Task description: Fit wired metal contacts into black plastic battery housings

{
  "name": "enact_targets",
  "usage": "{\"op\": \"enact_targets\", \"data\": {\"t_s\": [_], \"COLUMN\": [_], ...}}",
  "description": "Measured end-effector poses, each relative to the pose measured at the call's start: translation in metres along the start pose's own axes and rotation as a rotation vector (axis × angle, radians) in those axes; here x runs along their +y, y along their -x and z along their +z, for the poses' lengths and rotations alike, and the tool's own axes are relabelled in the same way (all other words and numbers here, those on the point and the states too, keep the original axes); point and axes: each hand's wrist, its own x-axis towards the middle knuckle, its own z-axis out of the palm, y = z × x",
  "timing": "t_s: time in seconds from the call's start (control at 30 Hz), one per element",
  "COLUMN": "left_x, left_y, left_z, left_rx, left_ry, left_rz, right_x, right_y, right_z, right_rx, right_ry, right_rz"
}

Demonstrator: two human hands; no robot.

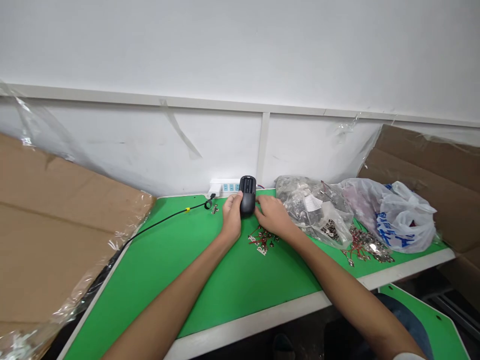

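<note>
A black rounded plastic housing [247, 197] with open battery-like slots at its upper end stands tilted up over the table. My left hand [232, 212] is closed on its left side, the thumb lying along the front. From the right, my right hand [273, 214] reaches the housing's edge with curled fingers and thumb; their tips are partly hidden. Just below the hands lies a small pile of metal contact plates [262, 242] with red wires. Behind the housing is a white power strip [227, 187] with blue sockets.
A white charger plug [215, 189] feeds a black cable [161, 220] running left. At right lie a clear bag of metal parts [315, 210], a white plastic bag [407, 220] and loose wired contacts [369, 245]. Cardboard [67, 235] borders the green table [240, 295] at left.
</note>
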Motion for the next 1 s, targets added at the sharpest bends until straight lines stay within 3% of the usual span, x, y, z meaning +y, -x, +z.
{"op": "enact_targets", "data": {"t_s": [0.27,0.5,0.73,1.0], "left_x": [0.008,0.002,-0.001,-0.003], "left_y": [0.011,0.011,0.01,0.008], "left_z": [0.006,0.004,0.003,0.001], "left_rx": [-0.099,-0.157,-0.111,-0.003], "left_ry": [-0.036,-0.255,-0.439,-0.413], "left_rz": [-0.002,0.151,0.291,0.229], "right_x": [0.001,0.005,0.006,0.009], "right_y": [0.0,-0.003,-0.004,-0.002], "right_z": [0.007,0.005,0.003,-0.002], "right_rx": [-0.105,-0.125,-0.136,-0.146], "right_ry": [0.054,0.017,0.0,-0.03], "right_rz": [-0.016,-0.004,0.014,0.02]}}
